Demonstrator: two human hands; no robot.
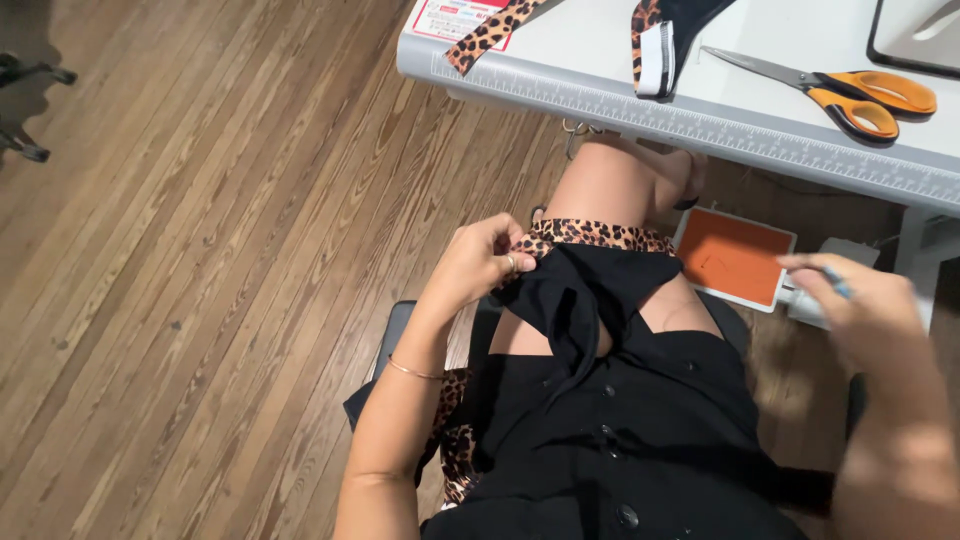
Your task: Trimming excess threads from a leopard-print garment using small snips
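— Wooden floorboards (200, 250) run under you; what is your left hand (478, 265) doing?

— Your left hand pinches the black garment (590, 290) at its leopard-print band (600, 235), which lies across your thigh.

— And your right hand (860, 305)?

— It is blurred, closed around a small blue-tipped thing (838, 285), apart from the garment.

— Farther out?

— An orange foot pedal (732, 257) sits beyond your knee. Orange-handled scissors (850, 95) lie on the white table (700, 125), near a leopard-print strip (490, 32).
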